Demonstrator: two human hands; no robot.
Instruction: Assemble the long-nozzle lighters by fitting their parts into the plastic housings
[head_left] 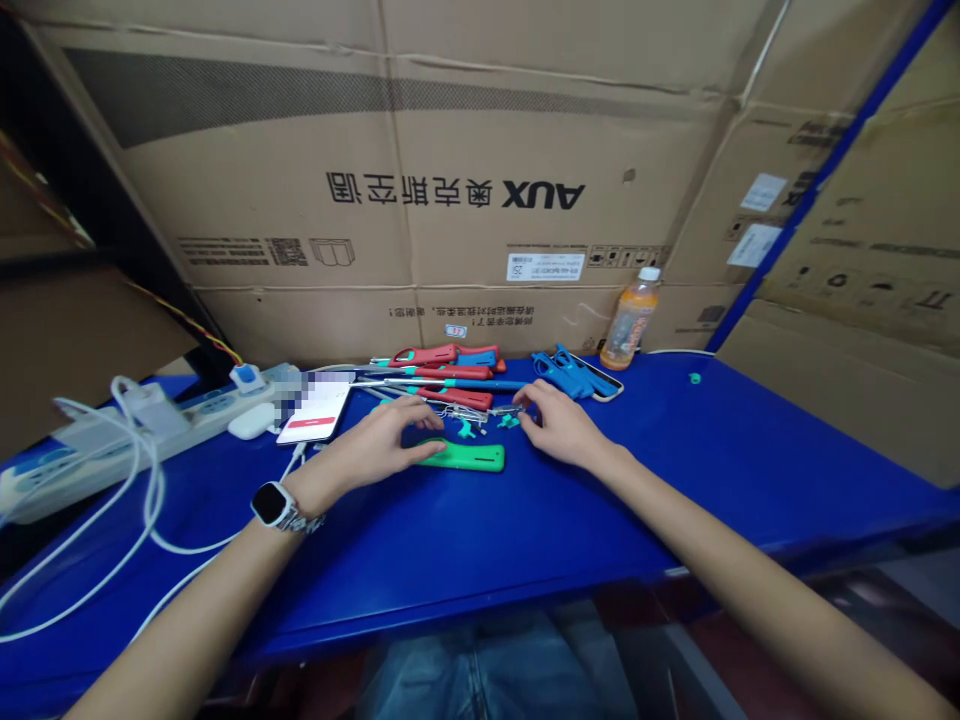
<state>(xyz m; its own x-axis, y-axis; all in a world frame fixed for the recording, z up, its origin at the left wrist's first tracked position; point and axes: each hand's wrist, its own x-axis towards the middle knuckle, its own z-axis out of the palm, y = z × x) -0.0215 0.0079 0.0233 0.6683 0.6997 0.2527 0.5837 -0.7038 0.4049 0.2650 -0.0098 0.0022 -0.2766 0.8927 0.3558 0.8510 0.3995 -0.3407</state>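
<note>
A green lighter casing (472, 457) lies flat on the blue table. My left hand (386, 437) is over its left end, thumb against the casing and fingers curved apart above it. To the right, my right hand (564, 425) has its thumb and index finger brought close together at a small metallic part (505, 410); whatever is between the fingertips is too small to make out. Small teal plastic pieces (466, 429) and thin metal bits lie between the hands. Behind them is a pile of long-nosed lighters with red handles (454, 398) and a blue handle (474, 359).
Blue lighter handles (574, 374) rest on a phone (611, 386) at the back right, near an orange drink bottle (631, 320). Another phone (319, 408), a power strip (202, 420) and loose white cables (154, 490) occupy the left. Cardboard (450, 130) walls the back.
</note>
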